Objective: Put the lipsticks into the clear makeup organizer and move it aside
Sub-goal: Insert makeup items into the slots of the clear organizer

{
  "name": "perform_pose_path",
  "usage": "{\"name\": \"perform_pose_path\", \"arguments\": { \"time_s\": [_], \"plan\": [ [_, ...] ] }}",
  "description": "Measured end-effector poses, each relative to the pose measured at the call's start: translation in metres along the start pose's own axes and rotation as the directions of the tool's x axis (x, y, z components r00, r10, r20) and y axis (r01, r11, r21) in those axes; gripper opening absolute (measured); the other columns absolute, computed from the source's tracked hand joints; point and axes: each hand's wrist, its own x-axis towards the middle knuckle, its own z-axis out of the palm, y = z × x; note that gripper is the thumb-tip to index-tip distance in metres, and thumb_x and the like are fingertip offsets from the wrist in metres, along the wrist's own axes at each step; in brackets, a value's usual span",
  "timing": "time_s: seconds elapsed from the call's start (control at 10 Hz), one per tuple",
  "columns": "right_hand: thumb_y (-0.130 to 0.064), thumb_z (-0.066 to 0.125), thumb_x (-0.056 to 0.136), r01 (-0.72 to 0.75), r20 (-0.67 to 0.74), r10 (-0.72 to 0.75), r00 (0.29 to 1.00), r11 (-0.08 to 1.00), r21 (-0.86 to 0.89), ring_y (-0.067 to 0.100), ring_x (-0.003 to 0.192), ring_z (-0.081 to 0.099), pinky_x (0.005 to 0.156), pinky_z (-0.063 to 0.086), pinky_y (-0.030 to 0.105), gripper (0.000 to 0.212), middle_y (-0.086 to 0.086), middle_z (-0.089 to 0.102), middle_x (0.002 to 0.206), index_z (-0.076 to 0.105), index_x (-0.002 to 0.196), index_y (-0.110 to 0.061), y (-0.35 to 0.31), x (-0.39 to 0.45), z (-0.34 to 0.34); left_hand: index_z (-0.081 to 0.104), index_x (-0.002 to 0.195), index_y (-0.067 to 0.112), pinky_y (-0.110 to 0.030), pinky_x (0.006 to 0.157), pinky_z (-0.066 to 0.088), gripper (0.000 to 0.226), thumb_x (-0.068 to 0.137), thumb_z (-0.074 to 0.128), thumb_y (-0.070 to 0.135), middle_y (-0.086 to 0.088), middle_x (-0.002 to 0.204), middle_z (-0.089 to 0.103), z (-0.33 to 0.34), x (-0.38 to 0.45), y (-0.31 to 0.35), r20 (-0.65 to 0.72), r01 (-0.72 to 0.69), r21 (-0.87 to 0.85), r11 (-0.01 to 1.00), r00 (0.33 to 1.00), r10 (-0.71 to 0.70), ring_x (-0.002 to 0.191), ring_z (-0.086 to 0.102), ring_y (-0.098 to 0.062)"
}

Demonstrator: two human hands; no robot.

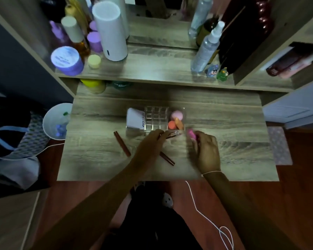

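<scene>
The clear makeup organizer (156,116) stands at the middle of the wooden desk, with a grid of small empty cells. A white tube (135,118) fills its left side; pink and orange sponges (176,120) sit in its right side. My left hand (152,141) is closed on a dark lipstick with a shiny end (172,135), held at the organizer's front edge. My right hand (205,148) grips a pink lipstick (191,134) just right of the organizer. Two dark red lipsticks lie on the desk: one (122,143) at the left, one (167,158) partly under my left wrist.
A raised shelf behind the desk carries jars (66,60), a tall white cylinder (109,31) and spray bottles (207,46). A white bin (55,121) stands left of the desk. A white cable (206,219) trails on the floor at the right.
</scene>
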Motion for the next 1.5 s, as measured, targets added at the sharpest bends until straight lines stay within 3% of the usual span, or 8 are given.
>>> {"name": "perform_pose_path", "arguments": {
  "time_s": [0.2, 0.3, 0.4, 0.5, 0.6, 1.0, 1.2, 1.5],
  "plan": [
    [-0.034, 0.049, 0.097, -0.18, 0.094, 0.153, 0.984, 0.826, 0.534, 0.01, 0.07, 0.063, 0.059, 0.049, 0.02, 0.034, -0.006, 0.065, 0.086, 0.043, 0.131, -0.033, -0.056, 0.044, -0.013, 0.058, 0.117, 0.003, -0.04, 0.076, 0.056, 0.028, 0.089, 0.057, -0.001, -0.024, 0.109, 0.061, -0.059, 0.02, -0.007, -0.271, -0.051, -0.072, 0.996, 0.962, 0.03, 0.092, 0.063, -0.032],
    [-0.018, 0.044, 0.099, -0.332, 0.242, 0.234, 0.942, 0.531, 0.78, 0.022, 0.087, 0.065, 0.072, 0.054, 0.033, 0.026, 0.008, 0.066, 0.1, 0.065, 0.112, -0.025, -0.074, 0.067, -0.017, 0.054, 0.121, 0.006, -0.031, 0.087, 0.046, 0.03, 0.092, 0.05, 0.003, -0.019, 0.119, 0.054, -0.087, 0.038, -0.014, -0.354, -0.021, -0.203, 0.979, 0.934, -0.053, 0.102, 0.055, -0.025],
    [-0.007, 0.035, 0.092, -0.532, 0.532, 0.237, 0.813, -0.066, 0.844, 0.018, 0.064, 0.065, 0.055, 0.053, 0.024, 0.037, 0.008, 0.067, 0.081, 0.067, 0.103, -0.019, -0.086, 0.087, -0.023, 0.054, 0.119, 0.004, -0.021, 0.089, 0.043, 0.029, 0.09, 0.053, -0.001, -0.017, 0.117, 0.055, -0.098, 0.048, -0.018, -0.336, -0.014, -0.273, 0.962, 0.938, -0.081, 0.102, 0.055, -0.018],
    [0.002, 0.033, 0.084, -0.585, 0.613, 0.194, 0.766, -0.185, 0.79, 0.016, 0.065, 0.065, 0.06, 0.055, 0.023, 0.041, 0.005, 0.065, 0.076, 0.059, 0.113, -0.013, -0.087, 0.097, -0.021, 0.056, 0.114, 0.004, -0.02, 0.085, 0.045, 0.023, 0.091, 0.055, 0.004, -0.016, 0.111, 0.06, -0.099, 0.055, -0.022, -0.334, -0.035, -0.285, 0.958, 0.94, -0.065, 0.097, 0.058, -0.018],
    [-0.013, 0.055, 0.091, -0.567, 0.546, 0.22, 0.809, 0.043, 0.823, 0.017, 0.067, 0.063, 0.059, 0.053, 0.024, 0.013, 0.003, 0.066, 0.071, 0.062, 0.101, -0.017, -0.091, 0.105, -0.014, 0.057, 0.109, 0.004, -0.025, 0.081, 0.049, 0.02, 0.089, 0.059, 0.007, -0.015, 0.105, 0.064, -0.095, 0.06, -0.021, -0.333, -0.065, -0.298, 0.952, 0.942, -0.04, 0.093, 0.062, -0.021],
    [-0.024, 0.072, 0.078, -0.253, 0.263, 0.138, 0.955, 0.842, 0.477, 0.006, 0.076, 0.061, 0.063, 0.043, 0.009, 0.018, -0.007, 0.066, 0.085, 0.057, 0.088, -0.025, -0.094, 0.126, 0.012, 0.057, 0.109, 0.006, -0.032, 0.084, 0.054, 0.025, 0.085, 0.064, 0.005, -0.013, 0.108, 0.064, -0.09, 0.076, -0.024, -0.251, -0.028, -0.278, 0.96, 0.967, -0.045, 0.096, 0.063, -0.021],
    [-0.023, 0.07, 0.08, -0.099, 0.275, 0.011, 0.961, 0.946, 0.308, 0.022, 0.09, 0.066, 0.082, 0.052, 0.032, 0.02, 0.004, 0.072, 0.096, 0.063, 0.099, -0.022, -0.094, 0.129, 0.02, 0.057, 0.106, 0.008, -0.035, 0.078, 0.056, 0.022, 0.086, 0.064, 0.008, -0.009, 0.105, 0.063, -0.088, 0.075, -0.028, -0.245, -0.065, -0.193, 0.979, 0.969, 0.016, 0.089, 0.061, -0.017],
    [-0.013, 0.071, 0.075, 0.03, 0.301, -0.072, 0.951, 0.99, 0.141, 0.028, 0.095, 0.064, 0.082, 0.049, 0.032, 0.031, 0.009, 0.069, 0.107, 0.067, 0.105, -0.02, -0.09, 0.131, 0.034, 0.055, 0.107, 0.014, -0.035, 0.08, 0.055, 0.025, 0.085, 0.065, 0.011, -0.006, 0.105, 0.063, -0.087, 0.074, -0.03, -0.239, -0.08, -0.174, 0.982, 0.97, 0.037, 0.092, 0.062, -0.017]
  ]
}}
